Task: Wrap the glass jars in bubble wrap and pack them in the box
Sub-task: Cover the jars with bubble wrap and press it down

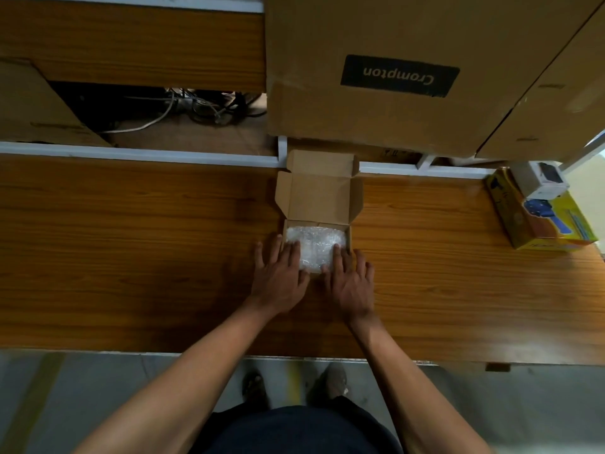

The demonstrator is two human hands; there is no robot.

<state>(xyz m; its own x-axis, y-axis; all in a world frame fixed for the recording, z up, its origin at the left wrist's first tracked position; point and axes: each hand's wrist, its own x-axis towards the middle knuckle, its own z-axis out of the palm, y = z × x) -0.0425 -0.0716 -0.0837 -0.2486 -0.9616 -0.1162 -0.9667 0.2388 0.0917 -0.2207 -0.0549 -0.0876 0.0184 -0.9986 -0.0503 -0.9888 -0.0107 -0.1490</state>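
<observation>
Pressing flat, fingers straight: left hand and right hand on the bubble-wrapped bundle already sitting inside the small box, mid-table. Wrapping apparently done, packing nearly so; lid flap standing open, closing left.

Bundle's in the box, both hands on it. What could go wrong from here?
1. The bubble-wrapped bundle fills the small box wall to wall; pressing by the left hand and right hand might stress the glass.
2. The lid may not shut flat if the wrap bulges.
</observation>
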